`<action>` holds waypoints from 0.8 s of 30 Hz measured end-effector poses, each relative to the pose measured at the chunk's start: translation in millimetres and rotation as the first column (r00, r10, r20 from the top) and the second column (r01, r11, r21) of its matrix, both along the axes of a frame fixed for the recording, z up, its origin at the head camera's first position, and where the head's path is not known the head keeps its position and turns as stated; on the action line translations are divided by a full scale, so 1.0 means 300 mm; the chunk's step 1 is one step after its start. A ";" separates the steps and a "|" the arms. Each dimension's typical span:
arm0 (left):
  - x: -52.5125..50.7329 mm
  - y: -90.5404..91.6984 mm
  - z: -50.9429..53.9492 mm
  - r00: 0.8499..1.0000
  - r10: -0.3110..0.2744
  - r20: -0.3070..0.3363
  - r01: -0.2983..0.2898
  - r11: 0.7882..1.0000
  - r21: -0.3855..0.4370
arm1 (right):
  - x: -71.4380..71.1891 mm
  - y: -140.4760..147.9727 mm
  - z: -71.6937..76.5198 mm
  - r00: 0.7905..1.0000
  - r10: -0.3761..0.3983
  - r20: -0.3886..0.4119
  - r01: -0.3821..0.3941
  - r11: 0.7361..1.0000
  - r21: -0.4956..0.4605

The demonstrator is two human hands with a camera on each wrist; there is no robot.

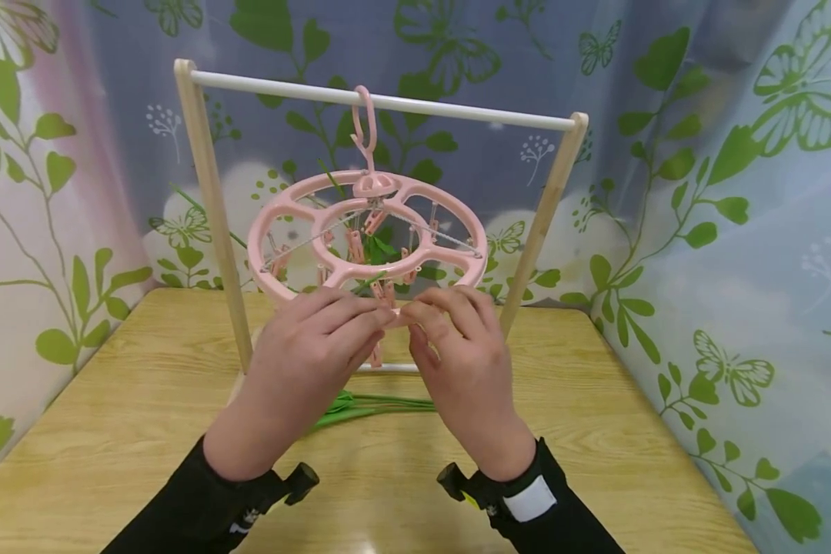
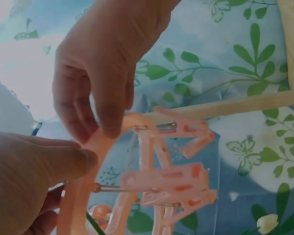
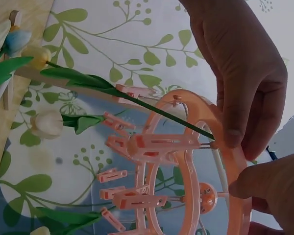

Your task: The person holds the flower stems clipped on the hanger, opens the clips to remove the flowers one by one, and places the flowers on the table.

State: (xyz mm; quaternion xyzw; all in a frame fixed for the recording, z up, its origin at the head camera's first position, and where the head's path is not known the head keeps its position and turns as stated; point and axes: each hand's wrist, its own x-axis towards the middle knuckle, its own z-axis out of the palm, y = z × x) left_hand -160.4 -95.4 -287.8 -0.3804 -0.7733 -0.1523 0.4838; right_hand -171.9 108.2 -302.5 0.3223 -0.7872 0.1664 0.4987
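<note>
Head: pink hanger (image 1: 439,252) hooked on rod (image 1: 270,86) — hangs loose, so left hand (image 1: 315,350) and right hand (image 1: 460,358) both pinch its near edge, likely for steadiness. Left wrist: clothespins (image 2: 164,177) dangle beyond both hands. Right wrist: yellow tulip (image 3: 37,57) — stem running to the hanger.

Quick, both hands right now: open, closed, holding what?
Left hand: closed, pinching the pink hanger rim.
Right hand: closed, pinching the same pink hanger rim.

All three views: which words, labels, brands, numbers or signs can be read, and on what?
None readable.
Pink clip hanger: no lettering visible.
White patch on right wrist: no legible text.
Pale marks on left wrist: too small to make out.
Patterned curtain: leaves and butterflies, no words.
</note>
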 end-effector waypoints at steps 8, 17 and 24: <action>-0.008 -0.056 0.028 0.997 -0.026 0.076 0.020 0.996 0.084 | -0.063 0.045 -0.005 0.998 -0.046 -0.035 0.042 0.995 -0.085; -0.032 -0.114 0.037 0.996 0.040 0.084 -0.051 0.989 0.136 | -0.103 0.081 0.000 0.998 -0.062 -0.021 0.059 0.989 -0.135; -0.032 -0.089 0.020 0.998 0.052 0.031 -0.055 0.993 0.107 | -0.067 0.056 0.001 0.994 0.053 -0.098 -0.070 0.981 -0.180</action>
